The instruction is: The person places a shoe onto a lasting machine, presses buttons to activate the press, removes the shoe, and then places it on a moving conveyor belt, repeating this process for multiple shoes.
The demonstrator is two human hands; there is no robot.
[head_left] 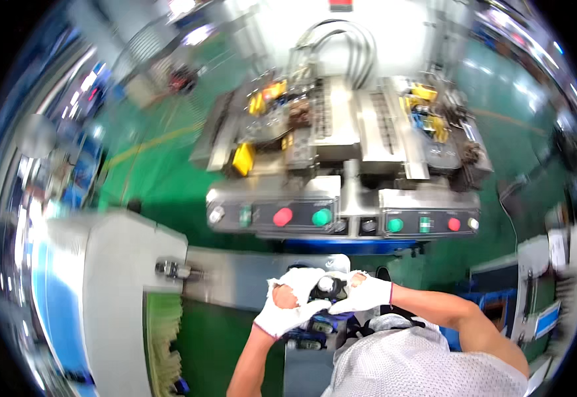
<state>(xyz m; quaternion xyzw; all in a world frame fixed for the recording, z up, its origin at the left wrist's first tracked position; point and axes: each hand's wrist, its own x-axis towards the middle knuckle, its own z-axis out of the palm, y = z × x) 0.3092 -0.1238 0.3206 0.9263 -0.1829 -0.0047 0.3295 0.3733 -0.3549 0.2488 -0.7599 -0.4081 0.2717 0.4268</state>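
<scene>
Left hand [293, 307]: gloved, bent round the left of the part [327, 285], fingers above, thumb stretched below; whether the tips pinched it, I could not tell
Right hand [366, 294]: at the part's other side, thumb tip close to the left one; how firmly it gripped, I could not tell either
Part: small, dark, with a round pale top, between my hands; whether it hung free or rested on something was hidden
Gloves [280, 323]: white, with bare skin showing at both hands; I judged that loose cloth could have caught on the part, or slid and let it tip
Dark parts [320, 324]: just below my thumbs; had one hand let go before the other, the part could have dropped and knocked them
Panels [265, 213]: beyond my hands, well apart, with red and green buttons [283, 216]; a careless forward reach might have pressed one
</scene>
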